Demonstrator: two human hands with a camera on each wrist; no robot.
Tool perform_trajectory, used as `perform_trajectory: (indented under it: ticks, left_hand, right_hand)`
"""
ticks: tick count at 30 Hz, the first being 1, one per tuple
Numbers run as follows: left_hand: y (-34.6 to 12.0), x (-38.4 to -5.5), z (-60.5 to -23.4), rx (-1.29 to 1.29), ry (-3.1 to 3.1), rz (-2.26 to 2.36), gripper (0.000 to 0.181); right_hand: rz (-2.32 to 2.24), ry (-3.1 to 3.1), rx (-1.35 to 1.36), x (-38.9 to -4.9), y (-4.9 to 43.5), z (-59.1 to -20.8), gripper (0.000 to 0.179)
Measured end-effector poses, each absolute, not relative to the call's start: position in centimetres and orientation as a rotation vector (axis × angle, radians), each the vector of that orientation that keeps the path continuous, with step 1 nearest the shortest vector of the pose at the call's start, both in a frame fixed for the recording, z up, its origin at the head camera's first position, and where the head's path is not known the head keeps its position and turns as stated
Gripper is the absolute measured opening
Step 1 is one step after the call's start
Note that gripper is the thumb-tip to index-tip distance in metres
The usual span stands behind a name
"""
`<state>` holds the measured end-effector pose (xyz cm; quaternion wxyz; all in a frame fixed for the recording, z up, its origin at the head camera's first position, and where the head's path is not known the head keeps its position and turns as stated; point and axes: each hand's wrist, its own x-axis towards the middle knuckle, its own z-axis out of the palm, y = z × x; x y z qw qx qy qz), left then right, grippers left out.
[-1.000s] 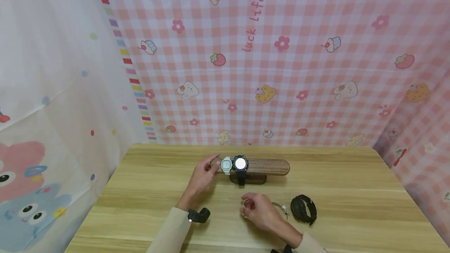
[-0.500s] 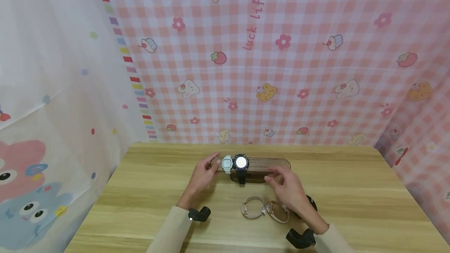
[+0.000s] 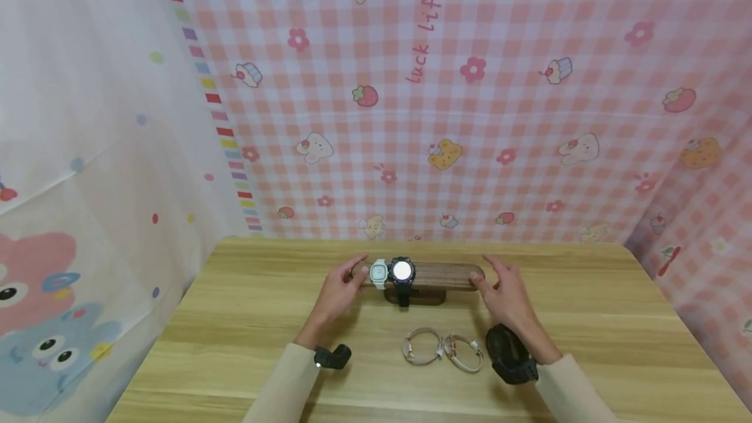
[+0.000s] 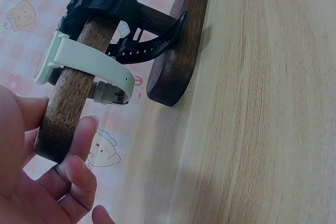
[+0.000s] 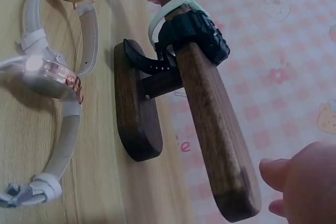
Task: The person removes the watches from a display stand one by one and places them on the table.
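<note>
A brown wooden watch stand [image 3: 446, 275] holds a pale green watch [image 3: 378, 273] and a black watch [image 3: 402, 271] side by side on its bar's left half. My left hand [image 3: 339, 289] grips the bar's left end; in the left wrist view its thumb and fingers lie on either side of the wood [image 4: 65, 114]. At the bar's right end is my right hand [image 3: 508, 296], thumb and fingers spread. The right wrist view shows a small gap between that hand [image 5: 310, 187] and the bar [image 5: 220, 145].
Two watches with whitish straps and rose-gold cases, one on the left [image 3: 407, 348] and one on the right [image 3: 451, 347], lie on the table [image 3: 264, 318] before the stand. Another black watch [image 3: 498, 343] lies beside them, partly hidden by my right wrist's camera. Checked cloth [image 3: 352, 168] hangs behind.
My right hand has moved from the whitish-strapped watches, past the stand's front, to the bar's right end, uncovering those watches. My left hand stays on the left end.
</note>
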<state>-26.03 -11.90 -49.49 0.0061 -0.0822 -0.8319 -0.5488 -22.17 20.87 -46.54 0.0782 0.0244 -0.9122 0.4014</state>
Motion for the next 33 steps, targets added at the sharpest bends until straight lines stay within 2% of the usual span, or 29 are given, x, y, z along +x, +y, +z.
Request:
perform_trajectory:
  ticks: [6,33]
  left_hand:
    - [-11.88,-26.03,-49.61,-0.263,-2.595,-1.727,0.04]
    - [-12.04,-26.09,-49.61,-0.256,-2.637,-1.676,0.044]
  right_hand:
    - [1.254,-2.754,0.123,-22.55,20.77,-47.22,0.055]
    - [1.504,-2.756,0.01,-23.05,20.83,-47.32,0.05]
